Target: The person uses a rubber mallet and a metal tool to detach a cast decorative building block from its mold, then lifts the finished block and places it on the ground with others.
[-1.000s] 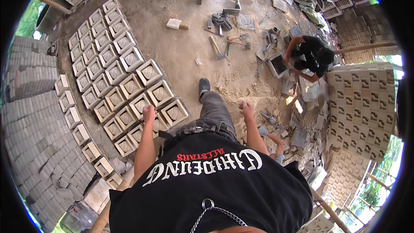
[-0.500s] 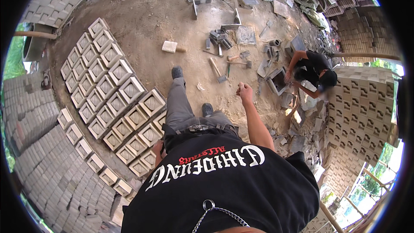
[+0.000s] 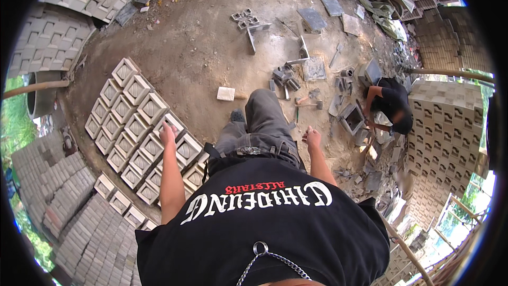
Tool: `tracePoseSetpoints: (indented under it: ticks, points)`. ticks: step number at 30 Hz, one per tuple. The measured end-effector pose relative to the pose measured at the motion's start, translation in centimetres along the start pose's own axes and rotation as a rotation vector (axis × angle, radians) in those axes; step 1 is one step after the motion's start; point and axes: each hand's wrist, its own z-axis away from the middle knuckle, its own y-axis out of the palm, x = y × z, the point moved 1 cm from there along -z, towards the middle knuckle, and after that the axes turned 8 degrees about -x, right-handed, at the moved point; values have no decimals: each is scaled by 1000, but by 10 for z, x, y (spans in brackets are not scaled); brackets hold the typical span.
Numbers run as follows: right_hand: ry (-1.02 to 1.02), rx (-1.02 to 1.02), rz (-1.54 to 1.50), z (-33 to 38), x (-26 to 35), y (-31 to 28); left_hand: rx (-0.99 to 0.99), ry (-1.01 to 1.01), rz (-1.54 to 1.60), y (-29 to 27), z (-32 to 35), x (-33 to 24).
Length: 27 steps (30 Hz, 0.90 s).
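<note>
My left hand (image 3: 168, 133) hangs in the air over the rows of pale blocks (image 3: 152, 147) on the ground to the left. Its fingers look loosely stretched with nothing in them. In front of my right hip, my right hand (image 3: 312, 136) has its fingers curled in, and nothing shows in it. Neither hand touches anything. Ahead of my feet lies a mallet with a pale block head (image 3: 226, 94). Beyond my right hand a hammer (image 3: 316, 104) rests on the sandy ground.
On the right, a person in black (image 3: 391, 100) bends over a dark box-shaped mould (image 3: 351, 118). Metal mould parts (image 3: 286, 79) and flat plates (image 3: 312, 19) lie ahead. Stacked patterned blocks (image 3: 442, 127) stand at the right, with piled grey bricks (image 3: 47, 175) at the left.
I have stepped forward, my right leg now leading. My left hand has swung forward from beside my hip, while my right hand has come back toward my body. The ground objects have shifted in view.
</note>
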Motion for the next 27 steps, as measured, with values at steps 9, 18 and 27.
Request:
tracePoseSetpoints:
  ticks: [9, 18, 27]
  points:
    - [203, -34, 3, -79, 54, 108, 367, 142, 30, 211, -56, -228]
    - [139, -69, -312, -128, 274, 241, 286, 60, -136, 255, -144, -285]
    - [136, -266, -490, -165, 416, 297, 387, -51, -308, 341, -203, -414]
